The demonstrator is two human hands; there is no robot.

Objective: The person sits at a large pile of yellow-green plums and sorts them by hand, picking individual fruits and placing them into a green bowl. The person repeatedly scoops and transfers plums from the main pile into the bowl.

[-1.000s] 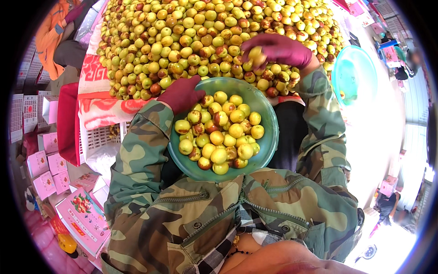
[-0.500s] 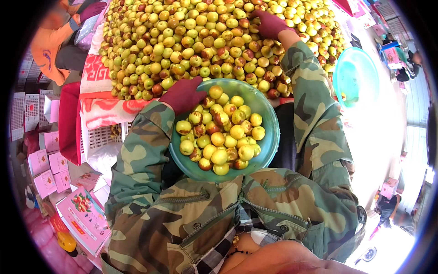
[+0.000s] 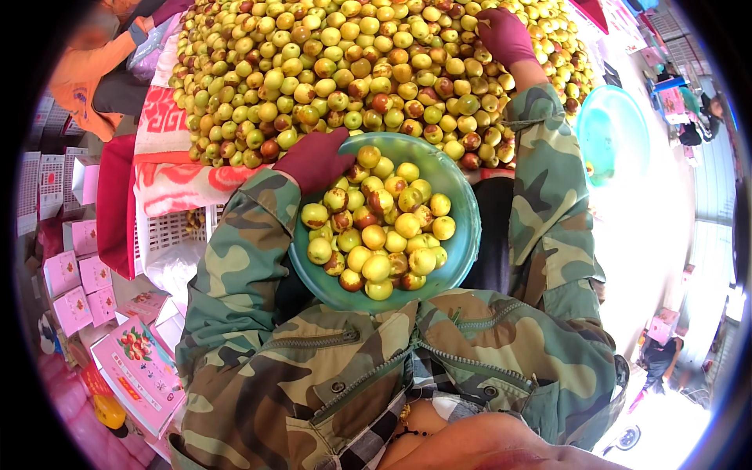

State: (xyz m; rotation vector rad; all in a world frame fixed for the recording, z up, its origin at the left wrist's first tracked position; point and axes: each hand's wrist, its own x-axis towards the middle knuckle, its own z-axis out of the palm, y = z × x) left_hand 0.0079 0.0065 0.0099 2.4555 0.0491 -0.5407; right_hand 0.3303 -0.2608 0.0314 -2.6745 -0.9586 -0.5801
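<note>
A green plastic basin (image 3: 464, 262) rests at my lap, partly filled with yellow-green and reddish-brown jujubes (image 3: 377, 265). In a maroon glove, my left hand (image 3: 315, 160) is closed over the basin's far left rim. A large heap of similar jujubes (image 3: 313, 86) spreads in front of me. Over the heap's far right part, my right hand (image 3: 506, 36), gloved the same, points its fingers down among the fruit. Its fingertips and palm are hidden, so whether it holds a jujube does not show.
A red-and-white patterned cloth (image 3: 196, 188) edges the heap, above a white plastic crate (image 3: 174, 233). Another turquoise basin (image 3: 615, 129) stands at the right. Pink printed boxes (image 3: 137, 376) lie at the lower left. A person in orange (image 3: 90, 82) works at the far left.
My right hand has moved to the right and slightly farther away over the heap. My left hand stays on the basin's rim, and the fruit in the basin looks the same.
</note>
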